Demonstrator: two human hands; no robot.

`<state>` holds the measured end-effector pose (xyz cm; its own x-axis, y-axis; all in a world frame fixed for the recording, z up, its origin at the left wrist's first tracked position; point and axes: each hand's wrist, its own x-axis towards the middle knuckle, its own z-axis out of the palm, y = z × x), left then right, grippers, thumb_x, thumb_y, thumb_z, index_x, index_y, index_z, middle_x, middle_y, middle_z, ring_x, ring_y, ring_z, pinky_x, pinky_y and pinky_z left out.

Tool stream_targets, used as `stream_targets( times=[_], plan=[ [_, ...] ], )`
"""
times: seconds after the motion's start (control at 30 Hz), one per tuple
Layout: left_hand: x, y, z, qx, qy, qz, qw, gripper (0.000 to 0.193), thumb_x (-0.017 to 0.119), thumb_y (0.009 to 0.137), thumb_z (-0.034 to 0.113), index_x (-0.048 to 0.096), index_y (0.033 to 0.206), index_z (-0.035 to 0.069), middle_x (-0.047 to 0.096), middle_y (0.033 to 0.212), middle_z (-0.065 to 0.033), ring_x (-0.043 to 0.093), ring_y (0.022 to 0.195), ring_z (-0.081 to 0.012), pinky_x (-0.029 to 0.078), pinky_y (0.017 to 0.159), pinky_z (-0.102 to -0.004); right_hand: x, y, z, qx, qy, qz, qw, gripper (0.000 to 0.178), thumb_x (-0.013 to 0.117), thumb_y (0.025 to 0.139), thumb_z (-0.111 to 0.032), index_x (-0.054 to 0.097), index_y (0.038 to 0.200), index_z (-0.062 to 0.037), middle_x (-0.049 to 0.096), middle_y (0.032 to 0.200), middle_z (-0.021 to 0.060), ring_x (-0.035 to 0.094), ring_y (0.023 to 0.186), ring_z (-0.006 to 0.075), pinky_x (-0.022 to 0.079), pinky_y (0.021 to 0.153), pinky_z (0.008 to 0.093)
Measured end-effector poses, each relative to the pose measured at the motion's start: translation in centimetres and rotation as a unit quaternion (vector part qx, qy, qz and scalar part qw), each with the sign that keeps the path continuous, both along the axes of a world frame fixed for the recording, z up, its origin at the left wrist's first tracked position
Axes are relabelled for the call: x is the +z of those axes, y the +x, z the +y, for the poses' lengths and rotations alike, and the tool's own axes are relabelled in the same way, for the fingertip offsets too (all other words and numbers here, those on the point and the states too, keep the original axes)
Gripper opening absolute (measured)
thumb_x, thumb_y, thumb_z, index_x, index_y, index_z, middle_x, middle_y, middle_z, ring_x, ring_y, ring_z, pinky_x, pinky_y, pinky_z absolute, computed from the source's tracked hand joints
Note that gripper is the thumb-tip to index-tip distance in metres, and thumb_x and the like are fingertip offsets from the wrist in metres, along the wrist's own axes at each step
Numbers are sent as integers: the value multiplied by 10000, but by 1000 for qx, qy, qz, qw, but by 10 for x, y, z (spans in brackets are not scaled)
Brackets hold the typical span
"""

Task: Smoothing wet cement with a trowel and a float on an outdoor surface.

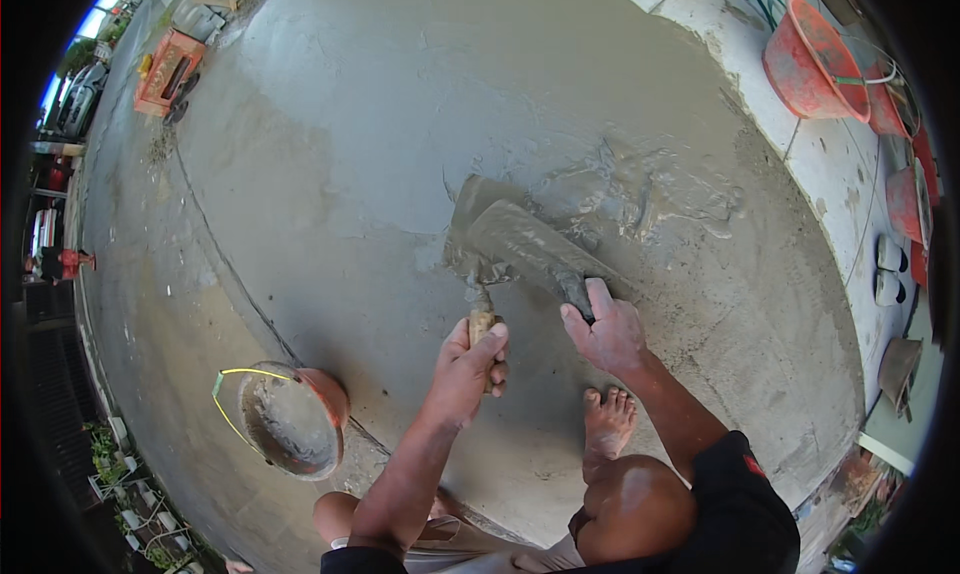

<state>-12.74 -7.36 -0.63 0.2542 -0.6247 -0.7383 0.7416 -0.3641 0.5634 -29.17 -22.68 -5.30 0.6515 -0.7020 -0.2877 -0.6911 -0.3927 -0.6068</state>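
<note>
My left hand (pixel 472 366) grips the wooden handle of a small pointed trowel (pixel 481 304), whose cement-coated blade rests in wet cement. My right hand (pixel 604 331) holds the handle of a long flat trowel (pixel 525 242) that lies on the grey wet cement floor (pixel 400 144), its blade angled up to the left. Just beyond the blades sits a rough heap of fresh mortar (pixel 650 189). The two hands are close together, the two blades touching or nearly so. My bare foot (pixel 607 424) and knee (pixel 635 504) show below the hands.
An orange bucket (pixel 290 419) smeared with cement, with a yellow wire handle, stands at my lower left. Several orange buckets (pixel 810 59) sit on the dry slab at the upper right. An orange machine (pixel 165 74) stands at the far left. A pair of sandals (pixel 888 269) lies at the right.
</note>
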Motion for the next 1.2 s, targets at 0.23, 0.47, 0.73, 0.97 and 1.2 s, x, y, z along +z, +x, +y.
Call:
stream_targets(
  times=[0.23,0.47,0.73,0.97,1.2],
  plan=[
    [-5,-29,-5,-14,-45,-18,999,188,626,996,249,504,1065,123,493,810,22,458,573,-70,389,477,-246,-3,16,-43,-49,-149,82,984,425,551,961,-423,492,1064,-14,675,736,248,677,715,451,536,665,556],
    [-32,-35,20,14,20,-264,964,176,609,995,217,469,970,115,489,746,24,469,537,-66,398,452,-232,-9,-37,-8,-79,-23,104,991,464,557,952,-454,480,1110,-24,674,846,296,680,827,463,524,745,581],
    [-31,0,80,-47,116,-286,950,161,597,999,211,480,977,102,481,709,27,470,521,-57,402,449,-217,0,-3,-99,-101,6,213,972,476,533,934,-447,484,1190,-48,703,979,218,695,893,418,547,822,529],
    [-12,9,97,-2,122,-265,956,149,598,1007,210,508,1019,92,487,716,34,466,529,-44,395,449,-212,-23,-17,-209,-262,55,23,963,376,629,909,-375,582,929,-2,658,742,137,663,592,220,527,500,390],
    [-5,26,98,58,110,-275,953,257,639,994,237,496,1092,48,488,720,33,456,532,-38,382,452,-202,-59,92,-168,79,56,48,994,409,633,885,-395,621,1030,-13,682,870,190,677,761,297,542,646,429]
  ],
)
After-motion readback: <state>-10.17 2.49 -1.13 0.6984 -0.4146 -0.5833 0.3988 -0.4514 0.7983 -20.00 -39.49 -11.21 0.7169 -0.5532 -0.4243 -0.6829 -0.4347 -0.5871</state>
